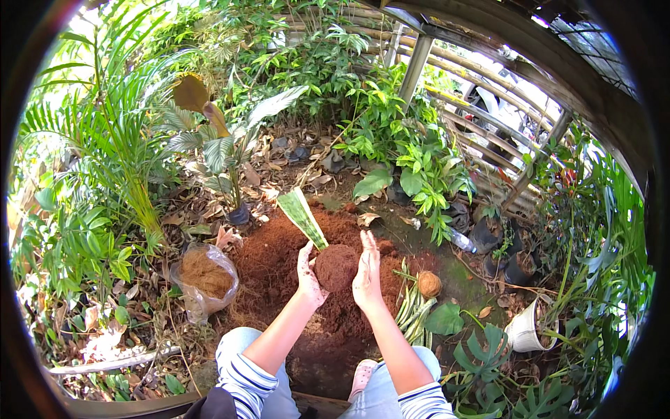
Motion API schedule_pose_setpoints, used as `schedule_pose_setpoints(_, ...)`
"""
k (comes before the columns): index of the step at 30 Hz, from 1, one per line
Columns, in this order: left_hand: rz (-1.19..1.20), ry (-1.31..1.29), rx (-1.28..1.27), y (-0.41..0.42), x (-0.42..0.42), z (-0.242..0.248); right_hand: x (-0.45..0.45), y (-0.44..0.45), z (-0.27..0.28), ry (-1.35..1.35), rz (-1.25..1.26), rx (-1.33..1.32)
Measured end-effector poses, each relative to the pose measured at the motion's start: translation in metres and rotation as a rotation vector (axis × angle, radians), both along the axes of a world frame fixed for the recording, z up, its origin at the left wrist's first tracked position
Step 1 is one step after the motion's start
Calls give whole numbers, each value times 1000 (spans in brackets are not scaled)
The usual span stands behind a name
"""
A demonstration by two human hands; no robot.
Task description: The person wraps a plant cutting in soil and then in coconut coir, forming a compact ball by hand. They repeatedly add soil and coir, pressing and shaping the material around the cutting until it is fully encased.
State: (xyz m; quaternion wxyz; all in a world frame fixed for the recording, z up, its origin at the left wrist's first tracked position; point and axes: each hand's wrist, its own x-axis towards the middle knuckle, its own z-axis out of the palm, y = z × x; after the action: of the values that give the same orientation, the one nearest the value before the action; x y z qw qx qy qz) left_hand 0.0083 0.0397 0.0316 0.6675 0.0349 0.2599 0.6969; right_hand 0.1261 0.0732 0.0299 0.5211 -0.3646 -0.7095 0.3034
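Note:
Between my two hands is a round ball of moist brown coco peat [336, 268]. A variegated snake plant leaf cutting [302, 216] rises from its upper left side, tilted to the left. My left hand [309, 275] cups the ball from the left, fingers beside the leaf's base. On the opposite side my right hand [368, 269] rests its palm against the ball, with fingers stretched upward. Below and around both hands spreads a heap of loose reddish-brown coco peat [267, 246]. The underside of the ball is hidden.
Left of the heap stands a clear plastic bag [230, 283] of coconut fibre [204, 272]. To the right lie several snake plant leaves [416, 314] and a fibre-wrapped ball [429, 284]. Farther right are a tipped white pot [526, 330] and a plastic bottle [463, 241]. Plants and a bamboo fence [487, 131] surround the spot.

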Motion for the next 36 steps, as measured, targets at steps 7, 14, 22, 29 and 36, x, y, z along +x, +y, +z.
schedule_pose_setpoints(7, 83, 159, -41, 3, 10, -18, 3, -18, 29, -155, 30, 436)
schedule_pose_setpoints(14, 0, 354, 199, -7, 10, -15, -3, -22, 13, -3, -37, 529)
schedule_pose_setpoints(22, -3, 408, 59, -10, 10, -6, -3, -24, 17, -39, 26, 462)
schedule_pose_setpoints(29, -29, 98, -138, -2, 3, -5, 10, -32, 47, -336, -10, 634)
schedule_pose_setpoints(36, -165, 137, 18, -2, 3, -19, -7, -30, 26, -168, -31, 672)
